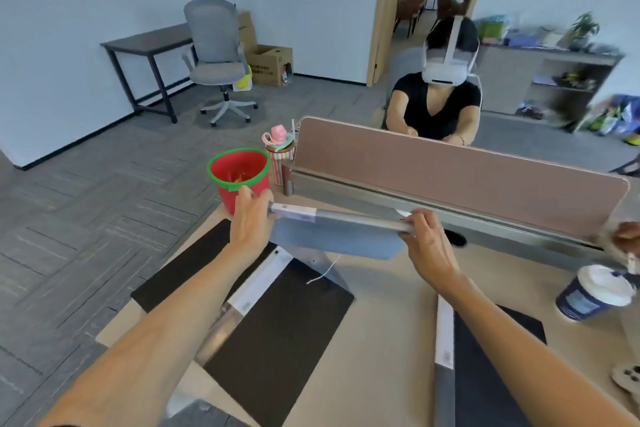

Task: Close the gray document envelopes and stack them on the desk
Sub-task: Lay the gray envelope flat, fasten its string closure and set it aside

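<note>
I hold a gray document envelope (332,236) in the air above the desk (388,291), its long edge level and its flap hanging down. My left hand (251,215) grips its left end and my right hand (427,239) grips its right end. Below it, a second envelope (277,315) lies on the desk, dark, with a white strip and a loose white string. A third dark envelope (485,350) with a white strip lies at the right, under my right forearm.
A red bucket with a green rim (239,177) stands at the desk's far left corner, next to a striped bottle (280,152). A pink divider panel (450,173) runs along the back. A blue paper cup (592,291) stands at the right. A person with a headset sits behind the divider.
</note>
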### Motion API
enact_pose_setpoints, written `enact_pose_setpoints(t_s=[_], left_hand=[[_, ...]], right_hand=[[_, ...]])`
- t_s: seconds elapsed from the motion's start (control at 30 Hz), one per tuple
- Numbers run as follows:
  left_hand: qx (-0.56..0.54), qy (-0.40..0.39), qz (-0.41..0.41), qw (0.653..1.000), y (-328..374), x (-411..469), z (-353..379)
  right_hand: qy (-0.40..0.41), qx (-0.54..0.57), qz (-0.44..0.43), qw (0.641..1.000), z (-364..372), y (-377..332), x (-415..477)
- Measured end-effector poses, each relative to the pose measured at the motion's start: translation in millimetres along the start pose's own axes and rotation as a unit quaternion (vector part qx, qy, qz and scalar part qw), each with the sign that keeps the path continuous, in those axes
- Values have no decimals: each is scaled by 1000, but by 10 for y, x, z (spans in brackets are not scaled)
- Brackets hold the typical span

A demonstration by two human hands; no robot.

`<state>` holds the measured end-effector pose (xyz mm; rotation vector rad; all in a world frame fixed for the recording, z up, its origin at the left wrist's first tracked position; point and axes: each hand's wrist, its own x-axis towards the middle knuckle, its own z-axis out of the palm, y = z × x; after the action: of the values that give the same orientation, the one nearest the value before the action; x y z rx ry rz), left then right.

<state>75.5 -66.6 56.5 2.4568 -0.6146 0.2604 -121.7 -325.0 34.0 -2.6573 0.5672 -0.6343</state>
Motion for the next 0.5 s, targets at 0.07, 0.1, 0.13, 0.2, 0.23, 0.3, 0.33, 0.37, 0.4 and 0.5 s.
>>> enact_pose_setpoints(t_s=[0.07,0.1,0.13,0.2,0.23,0.3,0.33,0.37,0.4,0.5], left_hand=[[-86,-2,-34,996,110,56,177],[-143,-25,-67,987,178,52,284],[-217,-62,-124,966,224,14,439],[-403,-149,-288,856,380,-179,763],[-472,-192,-368,778,473,-317,920],[-526,-241,-444,685,650,-603,1167],[-527,-249,-459,671,706,-717,1272],[-524,-253,-468,665,741,-810,1355],[-524,-251,-474,662,725,-860,1451],[-515,-258,-458,677,659,-852,1551]], right_hand=[[-19,48,22,998,-188,39,-87],[-31,53,16,998,-233,68,-157],[-42,34,-10,999,-238,94,-246],[-80,-17,-68,994,-122,147,-455],[-100,-33,-84,991,-25,173,-550],[-132,-59,-97,985,165,192,-696],[-144,-69,-110,981,240,198,-755],[-154,-72,-133,977,291,205,-811],[-161,-73,-157,972,318,225,-858],[-203,-85,-184,958,320,316,-918]])
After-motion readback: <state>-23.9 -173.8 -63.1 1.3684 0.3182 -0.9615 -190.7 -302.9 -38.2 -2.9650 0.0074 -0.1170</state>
